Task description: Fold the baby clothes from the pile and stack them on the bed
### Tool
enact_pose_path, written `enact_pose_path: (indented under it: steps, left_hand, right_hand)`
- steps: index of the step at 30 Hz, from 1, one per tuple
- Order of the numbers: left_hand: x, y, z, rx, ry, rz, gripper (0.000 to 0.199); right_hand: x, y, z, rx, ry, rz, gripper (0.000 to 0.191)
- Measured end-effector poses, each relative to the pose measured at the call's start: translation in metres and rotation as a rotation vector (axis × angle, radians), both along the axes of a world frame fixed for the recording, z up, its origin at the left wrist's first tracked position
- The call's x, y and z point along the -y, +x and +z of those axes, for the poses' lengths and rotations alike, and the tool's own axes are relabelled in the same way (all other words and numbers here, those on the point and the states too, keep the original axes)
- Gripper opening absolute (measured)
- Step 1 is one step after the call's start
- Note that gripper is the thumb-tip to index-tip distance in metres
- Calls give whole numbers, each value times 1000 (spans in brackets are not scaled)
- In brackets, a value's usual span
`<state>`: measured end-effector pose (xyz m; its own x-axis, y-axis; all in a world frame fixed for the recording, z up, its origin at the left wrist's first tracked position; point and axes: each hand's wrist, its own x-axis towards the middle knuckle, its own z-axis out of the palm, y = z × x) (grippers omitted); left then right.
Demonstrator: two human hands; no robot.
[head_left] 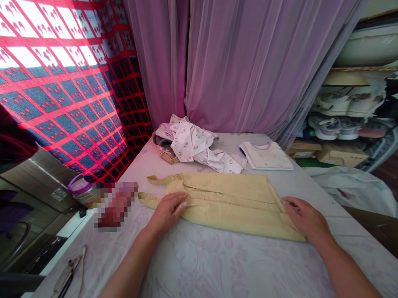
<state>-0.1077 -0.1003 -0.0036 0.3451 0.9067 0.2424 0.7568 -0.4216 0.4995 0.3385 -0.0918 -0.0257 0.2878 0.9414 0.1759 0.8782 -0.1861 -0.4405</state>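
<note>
A yellow buttoned garment with shoulder straps [227,196] lies lengthwise across the table in front of me, its straps pointing left and its hem on the right. Near the strap end, my left hand [170,208] rests on the cloth at its near edge, fingers stretched out. My right hand [306,219] is at the hem, its fingers curled around the edge of the fabric. Part of the hem is hidden behind that hand. A row of buttons runs along the middle of the garment.
Behind the garment are a heap of printed clothes [195,142] and a folded white shirt [267,155]. Glasses [64,278] lie at the near left, with a pixelated reddish patch beyond. Purple curtains [234,55] hang at the back; shoes [336,126] fill a rack on the right.
</note>
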Motion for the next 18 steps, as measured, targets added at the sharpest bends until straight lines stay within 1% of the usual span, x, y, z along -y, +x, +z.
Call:
enact_pose_path:
  steps: [2, 4, 6, 8, 10, 11, 14, 16, 18]
  left_hand:
    - [-14, -5, 7, 26, 46, 107, 33]
    - [-31, -11, 13, -31, 87, 208, 29]
    - [-49, -17, 19, -140, 110, 234, 30]
    - [-65, -19, 24, -267, 109, 216, 36]
    - [-78, -17, 26, -365, 94, 177, 39]
    - [-83, -16, 26, -393, 82, 151, 38]
    - [-96, -10, 26, -412, -2, 81, 32]
    - [-104, -7, 27, -413, -92, 103, 35]
    - [-112, -4, 28, -437, -185, 149, 48]
  right_hand:
    - [-13, -3, 4, 68, -22, 59, 42]
    - [-25, -7, 5, 152, -39, 179, 42]
    - [-33, -10, 4, 235, -87, 300, 44]
    - [-37, -13, 2, 293, -141, 365, 48]
    - [-38, -13, -1, 319, -152, 383, 48]
    - [-37, -13, -2, 321, -146, 391, 46]
    - [-38, -9, -4, 284, -126, 408, 37]
    - [-43, -6, -3, 231, -109, 367, 34]
    - [-55, -2, -1, 158, -110, 253, 35]
